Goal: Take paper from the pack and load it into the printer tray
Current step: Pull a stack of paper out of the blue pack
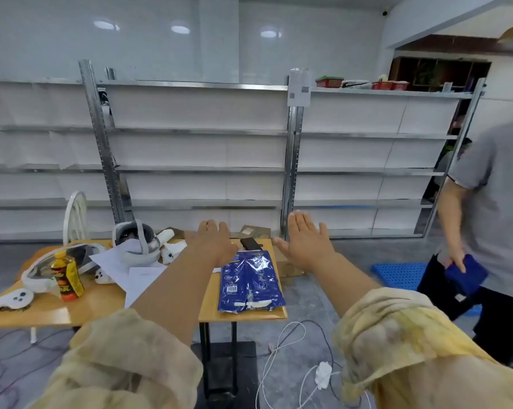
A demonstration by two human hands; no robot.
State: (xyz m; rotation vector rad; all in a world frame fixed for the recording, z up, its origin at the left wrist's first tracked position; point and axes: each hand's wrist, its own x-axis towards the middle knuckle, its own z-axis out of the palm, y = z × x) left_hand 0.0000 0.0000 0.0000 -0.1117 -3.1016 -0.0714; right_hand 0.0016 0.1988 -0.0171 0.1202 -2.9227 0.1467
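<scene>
A blue plastic-wrapped paper pack (250, 281) lies on the right end of a wooden table (101, 305), near its front edge. Both my arms stretch forward over the table. My left hand (215, 242) hovers above the table just left of the pack's far end, palm down, holding nothing. My right hand (306, 240) is held up past the table's right edge, fingers spread and empty. Loose white sheets (131, 270) lie on the table to the left of my left arm. No printer shows in this view.
On the table sit two white headsets (137, 240), white controllers (13, 299), an orange drink bottle (68, 276) and a dark phone (250, 243). White cables (293, 364) trail on the floor. A person in a grey shirt (491, 216) stands at right. Metal shelving (196, 160) lines the wall.
</scene>
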